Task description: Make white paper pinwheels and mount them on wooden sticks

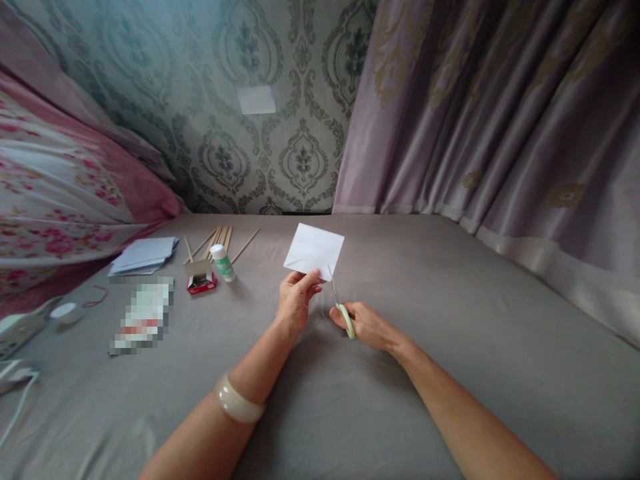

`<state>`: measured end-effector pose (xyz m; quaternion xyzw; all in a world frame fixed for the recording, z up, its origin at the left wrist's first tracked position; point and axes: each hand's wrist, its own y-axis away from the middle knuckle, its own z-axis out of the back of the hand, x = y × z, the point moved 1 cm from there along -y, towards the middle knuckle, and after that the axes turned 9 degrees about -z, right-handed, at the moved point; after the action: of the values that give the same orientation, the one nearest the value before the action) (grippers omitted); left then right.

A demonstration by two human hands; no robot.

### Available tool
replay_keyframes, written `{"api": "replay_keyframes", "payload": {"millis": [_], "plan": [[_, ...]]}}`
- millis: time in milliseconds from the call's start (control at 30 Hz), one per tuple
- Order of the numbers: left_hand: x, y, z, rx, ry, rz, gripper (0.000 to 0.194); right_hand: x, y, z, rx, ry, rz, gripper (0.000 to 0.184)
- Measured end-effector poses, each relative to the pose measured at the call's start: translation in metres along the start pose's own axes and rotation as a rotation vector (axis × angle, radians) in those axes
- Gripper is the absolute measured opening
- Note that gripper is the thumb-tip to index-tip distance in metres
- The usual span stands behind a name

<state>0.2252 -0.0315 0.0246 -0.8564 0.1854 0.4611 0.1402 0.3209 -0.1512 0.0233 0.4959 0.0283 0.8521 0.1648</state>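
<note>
A white sheet of paper [315, 248] is pinched by its near edge in my left hand [296, 299], the thumb lying on top. My right hand [364, 323] is closed around the pale green handles of a pair of scissors [346, 320]. The scissors' blades point up and away, meeting the paper at its lower right corner. Whether the blades are cutting into the sheet or only touching it, I cannot tell. A pale bangle [239, 401] circles my left forearm.
On the grey cloth, left, are stacked papers [145, 255], several wooden sticks [220, 241], a glue stick [223, 263], an open red box [201, 283] and a blurred packet [145, 317]. A power strip [20, 330] lies far left. Curtains [450, 133] hang right.
</note>
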Motion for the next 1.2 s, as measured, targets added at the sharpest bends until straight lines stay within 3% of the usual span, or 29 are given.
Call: {"api": "replay_keyframes", "payload": {"millis": [633, 1200], "plan": [[0.005, 0.000, 0.001, 0.006, -0.012, 0.008, 0.028, -0.006, -0.002, -0.003, 0.007, -0.105, 0.023, 0.058], [0.003, 0.002, 0.001, 0.013, -0.055, -0.021, 0.025, -0.010, -0.004, -0.006, -0.011, -0.113, -0.024, 0.054]]}}
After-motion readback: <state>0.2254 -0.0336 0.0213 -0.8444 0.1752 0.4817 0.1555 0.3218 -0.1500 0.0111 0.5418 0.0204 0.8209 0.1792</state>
